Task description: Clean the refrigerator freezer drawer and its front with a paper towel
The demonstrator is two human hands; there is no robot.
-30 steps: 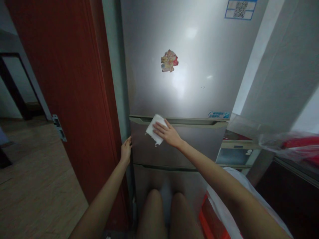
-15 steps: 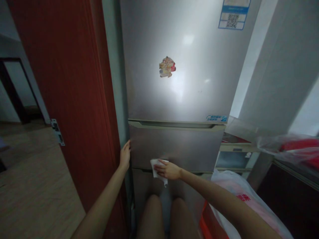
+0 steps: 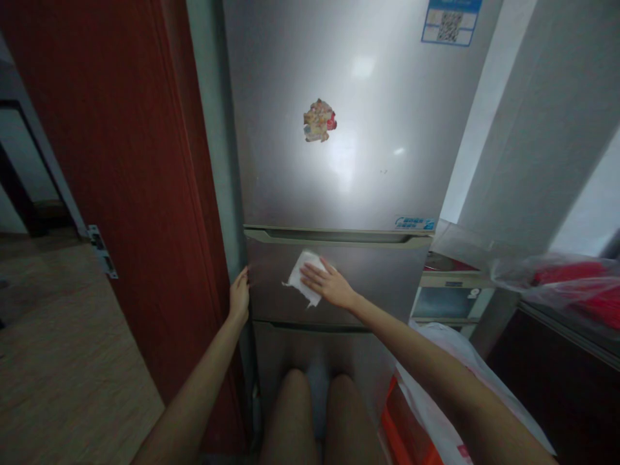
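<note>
My right hand [image 3: 329,284] presses a white tissue [image 3: 306,278] with a ragged lower edge against the middle door [image 3: 378,278] of a silver refrigerator. Its fingers lie nearly flat over the tissue's right part, holding it to the metal just under the handle recess. At the refrigerator's left edge, my left hand [image 3: 239,294] rests with fingers stretched upward and fingertips touching the side; its palm is partly hidden. On the upper door [image 3: 378,116] are a torn, colourful sticker [image 3: 320,121] and a blue-bordered label [image 3: 450,26].
A reddish wooden door [image 3: 159,194] stands close on the left. My knees are near the lower door [image 3: 363,352]. At right are a white plastic bag [image 3: 450,361], an orange container [image 3: 407,426], red things in clear plastic [image 3: 576,284] and a cabinet-like appliance [image 3: 448,300].
My right hand has moved the tissue up from the gap above the lower door onto the middle door. My left hand stays on the refrigerator's edge. The view has shifted slightly.
</note>
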